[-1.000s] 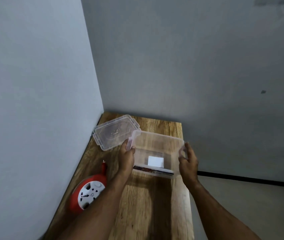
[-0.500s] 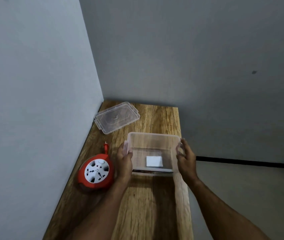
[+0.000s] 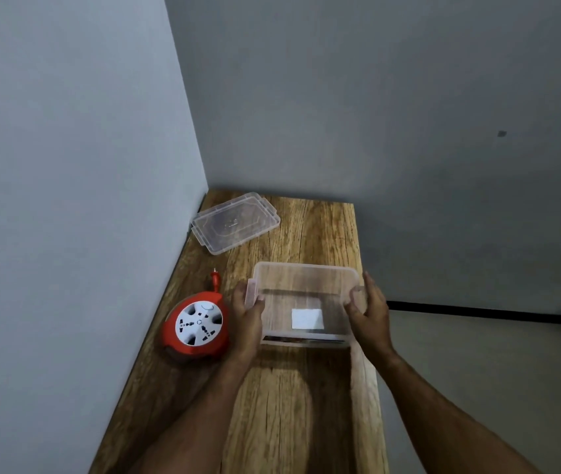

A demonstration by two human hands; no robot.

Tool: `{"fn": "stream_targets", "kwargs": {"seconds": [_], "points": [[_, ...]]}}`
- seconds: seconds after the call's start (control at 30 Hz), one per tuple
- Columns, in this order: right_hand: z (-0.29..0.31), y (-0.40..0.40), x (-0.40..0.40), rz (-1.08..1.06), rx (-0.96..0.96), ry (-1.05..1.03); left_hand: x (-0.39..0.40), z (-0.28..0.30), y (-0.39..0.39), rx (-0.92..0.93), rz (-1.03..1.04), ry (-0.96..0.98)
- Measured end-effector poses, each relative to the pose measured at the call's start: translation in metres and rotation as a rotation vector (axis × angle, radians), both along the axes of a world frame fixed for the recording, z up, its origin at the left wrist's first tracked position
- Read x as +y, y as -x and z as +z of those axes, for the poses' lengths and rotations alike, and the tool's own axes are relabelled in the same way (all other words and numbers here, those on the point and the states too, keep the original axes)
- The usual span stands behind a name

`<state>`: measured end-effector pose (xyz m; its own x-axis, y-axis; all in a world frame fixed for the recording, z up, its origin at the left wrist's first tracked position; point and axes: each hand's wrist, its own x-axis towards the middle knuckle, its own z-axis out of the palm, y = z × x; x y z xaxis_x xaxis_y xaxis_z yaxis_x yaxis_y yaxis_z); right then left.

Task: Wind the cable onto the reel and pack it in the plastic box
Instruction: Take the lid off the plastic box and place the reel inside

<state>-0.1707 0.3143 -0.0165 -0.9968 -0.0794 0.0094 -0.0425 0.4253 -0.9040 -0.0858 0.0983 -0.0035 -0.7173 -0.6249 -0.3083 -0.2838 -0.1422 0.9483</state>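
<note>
A clear plastic box (image 3: 306,282) stands open on the wooden table, with a white label on its bottom. My left hand (image 3: 246,316) grips its left end at the latch and my right hand (image 3: 369,311) grips its right end. Left of the box lies the red cable reel (image 3: 196,325) with a white socket face. The reel's red plug (image 3: 215,280) sticks out at its far side. No loose cable shows. The box's clear lid (image 3: 234,222) lies flat at the table's far left corner.
The narrow wooden table (image 3: 292,405) fits into a corner, with a grey wall along its left side and another behind it. Its right edge drops to a pale floor (image 3: 477,354) with a dark skirting line.
Both hands have kept hold of the box and brought it nearer to me and level on the table. The view has tilted down, so the reel shows in full.
</note>
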Motion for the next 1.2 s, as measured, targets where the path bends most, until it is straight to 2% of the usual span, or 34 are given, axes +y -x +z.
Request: {"fn": "stream_targets", "kwargs": {"seconds": [0.07, 0.13, 0.23, 0.4, 0.53, 0.7, 0.8, 0.9, 0.97, 1.07, 1.2], "points": [[0.008, 0.000, -0.006, -0.039, 0.163, -0.124, -0.006, 0.006, 0.001, 0.048, 0.032, 0.026], [0.022, 0.000, -0.021, -0.026, 0.313, -0.165, -0.017, 0.014, 0.002, 0.100, 0.086, 0.033], [0.043, -0.002, -0.055, 0.084, 0.372, -0.135, -0.037, 0.022, 0.002, 0.115, 0.149, 0.056], [0.056, -0.018, -0.124, 0.275, 0.291, -0.017, -0.078, 0.026, -0.017, 0.151, 0.266, 0.115], [0.047, -0.039, -0.177, 0.400, 0.162, 0.055, -0.113, 0.016, -0.044, 0.062, 0.340, 0.142], [0.025, -0.064, -0.230, 0.537, 0.051, -0.009, -0.130, -0.004, -0.073, 0.005, 0.404, 0.082], [0.009, -0.069, -0.250, 0.506, -0.005, -0.232, -0.130, -0.018, -0.084, -0.108, 0.375, 0.043], [-0.010, -0.067, -0.260, 0.430, -0.154, -0.462, -0.130, -0.027, -0.088, -0.280, 0.329, 0.060], [-0.017, -0.068, -0.264, 0.395, -0.213, -0.487, -0.129, -0.028, -0.088, -0.377, 0.245, 0.071], [-0.022, -0.067, -0.269, 0.367, -0.203, -0.463, -0.133, -0.027, -0.084, -0.450, 0.191, 0.041], [-0.019, -0.059, -0.273, 0.346, -0.217, -0.412, -0.139, -0.024, -0.079, -0.373, 0.269, -0.030]]}}
